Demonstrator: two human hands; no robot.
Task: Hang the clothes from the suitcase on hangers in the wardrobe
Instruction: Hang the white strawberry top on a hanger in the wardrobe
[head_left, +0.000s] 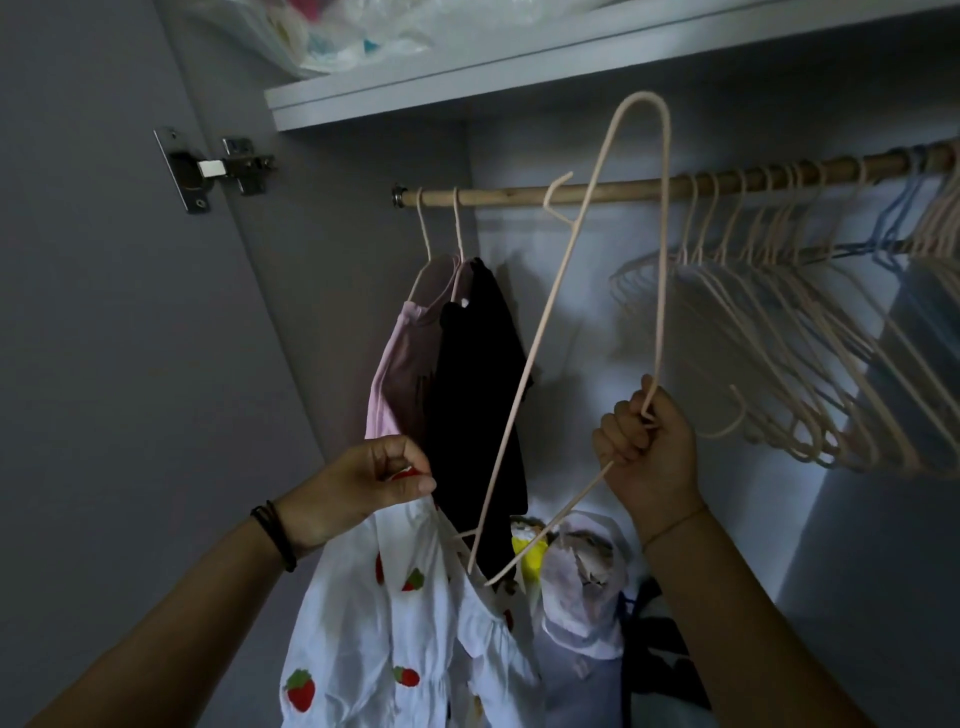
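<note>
Flanking the hanger (664, 260): black top (478, 389), empty hangers (779, 338).

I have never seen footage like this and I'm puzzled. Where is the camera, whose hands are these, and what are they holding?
There is no machine here. A person wears a single camera on the head, looking forward and down, so the two arms reaching in are their own. They face an open wardrobe. The left hand pinches a white top printed with strawberries. The right hand grips a pink hanger near its hook, and the hanger's lower end reaches the top's edge. A pink garment and a black garment already hang on the wooden rail, with many empty hangers to the right. Plastic bags lie on the shelf above.
</note>
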